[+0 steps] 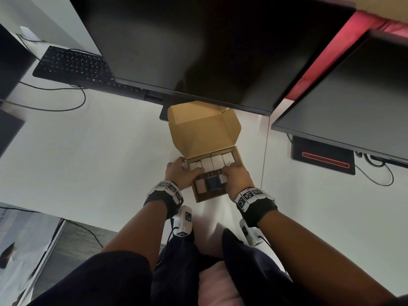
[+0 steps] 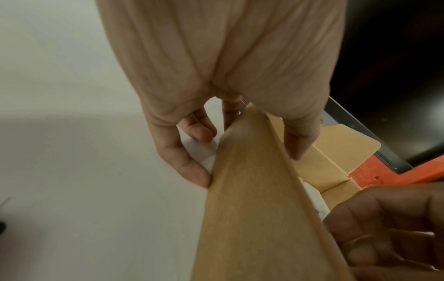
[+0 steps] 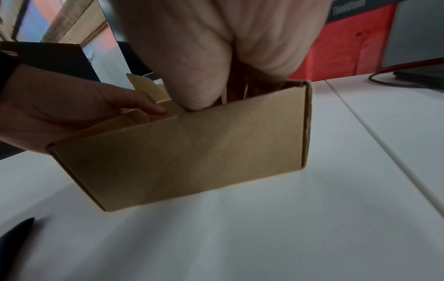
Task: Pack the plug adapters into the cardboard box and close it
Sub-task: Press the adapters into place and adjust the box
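An open cardboard box (image 1: 209, 198) stands on the white desk, its lid (image 1: 198, 131) folded back toward the monitor. Inside, several white plug adapters (image 1: 209, 163) line the far side. A dark blue adapter (image 1: 213, 183) sits in the near half beside another white adapter (image 1: 200, 185). My left hand (image 1: 185, 171) straddles the box's left wall (image 2: 252, 190), fingers outside and thumb inside. My right hand (image 1: 231, 173) reaches into the right half over the adapters. Its thumb (image 3: 197, 100) is at the front wall (image 3: 192, 152), and its fingers are hidden inside.
A large dark monitor (image 1: 198, 40) hangs over the box's lid. To the right are a second monitor (image 1: 353, 96) and its base (image 1: 322, 155). A black keyboard (image 1: 72, 62) with cables lies far left. A red carton (image 3: 348, 47) stands behind.
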